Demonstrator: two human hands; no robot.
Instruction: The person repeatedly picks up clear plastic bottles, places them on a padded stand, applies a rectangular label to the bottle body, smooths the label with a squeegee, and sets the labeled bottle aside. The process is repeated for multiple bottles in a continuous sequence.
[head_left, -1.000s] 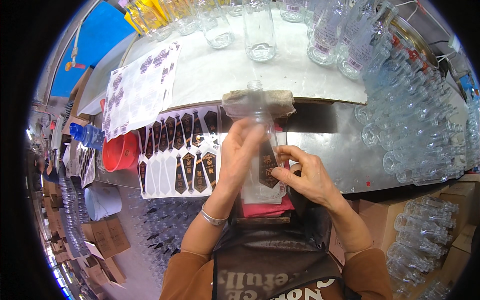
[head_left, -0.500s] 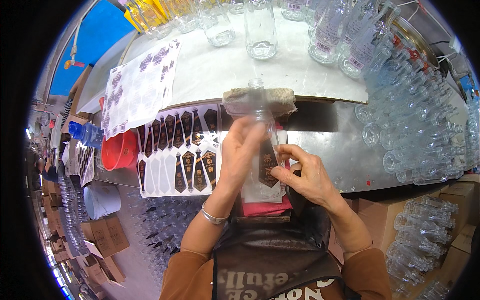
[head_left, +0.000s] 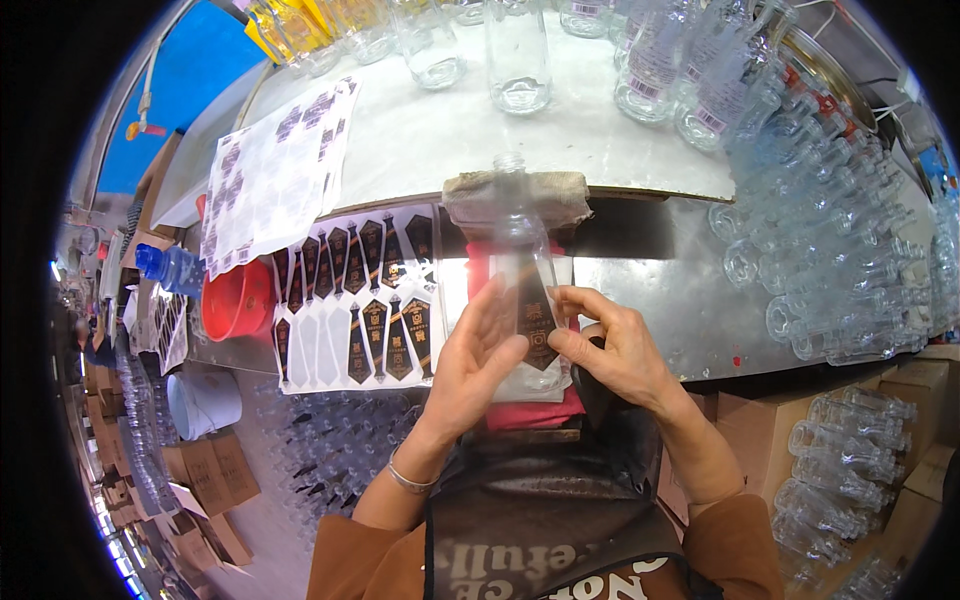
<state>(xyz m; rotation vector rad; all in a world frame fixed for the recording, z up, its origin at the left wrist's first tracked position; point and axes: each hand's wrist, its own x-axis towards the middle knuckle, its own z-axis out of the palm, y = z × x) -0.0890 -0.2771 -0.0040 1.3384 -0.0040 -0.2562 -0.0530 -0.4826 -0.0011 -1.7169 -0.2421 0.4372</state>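
Clear glass, a bottle point(head_left: 527, 275) lies neck away from the person between both hands, its neck resting on a folded tan cloth pad point(head_left: 517, 196) at the bench point(head_left: 420, 140) edge. The left hand point(head_left: 473, 362) cups the bottle's left flank, fingers stretched along the glass. The right hand point(head_left: 612, 345) grips it from the right, thumb and forefinger pressing on a dark, pointed label point(head_left: 536, 325) stuck to the bottle's upper side. Under the hands lies a red cloth point(head_left: 535, 410). Just left of the left hand sits a backing sheet point(head_left: 355, 300) with rows of the same dark labels, several slots peeled bare. Further left stands a red bowl point(head_left: 233, 300). Beyond the hands, upright empty bottles point(head_left: 517, 55) stand on the bench; right of the right hand, more bottles point(head_left: 830, 270) lie stacked on their sides.
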